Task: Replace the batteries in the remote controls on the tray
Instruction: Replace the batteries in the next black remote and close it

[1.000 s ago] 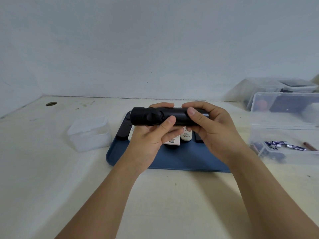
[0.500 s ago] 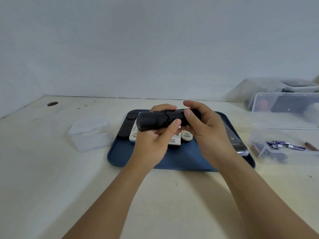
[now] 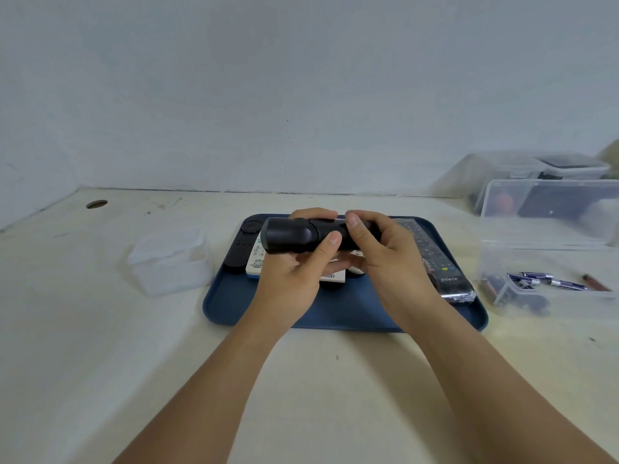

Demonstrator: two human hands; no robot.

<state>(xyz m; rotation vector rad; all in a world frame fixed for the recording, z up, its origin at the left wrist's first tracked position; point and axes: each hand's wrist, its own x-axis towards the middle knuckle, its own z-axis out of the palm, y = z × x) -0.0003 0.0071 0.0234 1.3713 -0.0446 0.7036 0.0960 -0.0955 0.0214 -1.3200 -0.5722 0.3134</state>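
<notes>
A pale table [image 3: 100,329] met a grey wall [image 3: 301,78]. A small frosted tub [image 3: 170,261] sat at nine o'clock; stacked clear boxes [image 3: 536,182] stood at two o'clock.

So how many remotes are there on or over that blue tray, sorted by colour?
Black remotes: 3. These are the held remote, gripped by the left hand and right hand, plus a left one and a right one on the blue tray.
White remotes: at least 2, partly hidden by the hands.
Total: at least 5.
</notes>
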